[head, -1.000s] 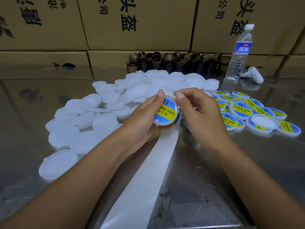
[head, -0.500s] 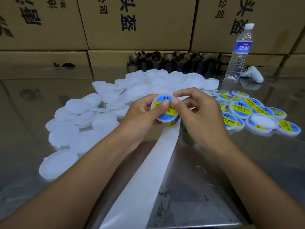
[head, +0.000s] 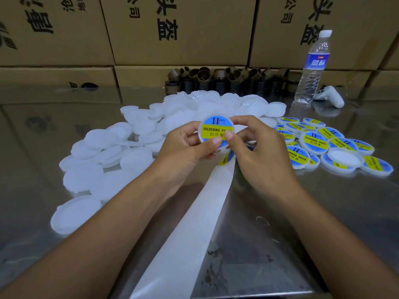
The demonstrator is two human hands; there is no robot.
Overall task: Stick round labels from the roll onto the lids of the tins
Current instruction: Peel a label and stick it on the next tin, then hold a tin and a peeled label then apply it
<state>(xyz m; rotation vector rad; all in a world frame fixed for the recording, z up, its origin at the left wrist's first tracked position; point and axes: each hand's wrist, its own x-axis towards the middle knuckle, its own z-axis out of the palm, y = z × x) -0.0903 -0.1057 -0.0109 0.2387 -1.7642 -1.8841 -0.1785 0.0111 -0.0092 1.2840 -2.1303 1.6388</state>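
Left grip (head: 183, 147) curls round the lid (head: 216, 124), held above the surface (head: 323, 212); right grip (head: 261, 158) pinches its rim, thumb pressing the label (head: 210, 132). Best rub outward from centre, smoothing edges flat.

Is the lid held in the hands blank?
No, the lid between the left hand and right hand bears a blue-and-yellow SOLDERING PASTE label.

Tabletop (head: 323, 212): bare metal, mirror-shiny, smudged in places. Loose lids (head: 138, 156): milky white plastic, smooth, with a dull sheen. The held lid (head: 216, 124) carries a glossy blue-and-yellow label (head: 211, 132), slick print. Backing strip (head: 194, 223): white paper, smooth and waxy-looking. Boxes (head: 194, 29) behind are matt brown cardboard. Bottle (head: 311, 70): clear ribbed plastic. Cores (head: 204, 75): dull brown card.
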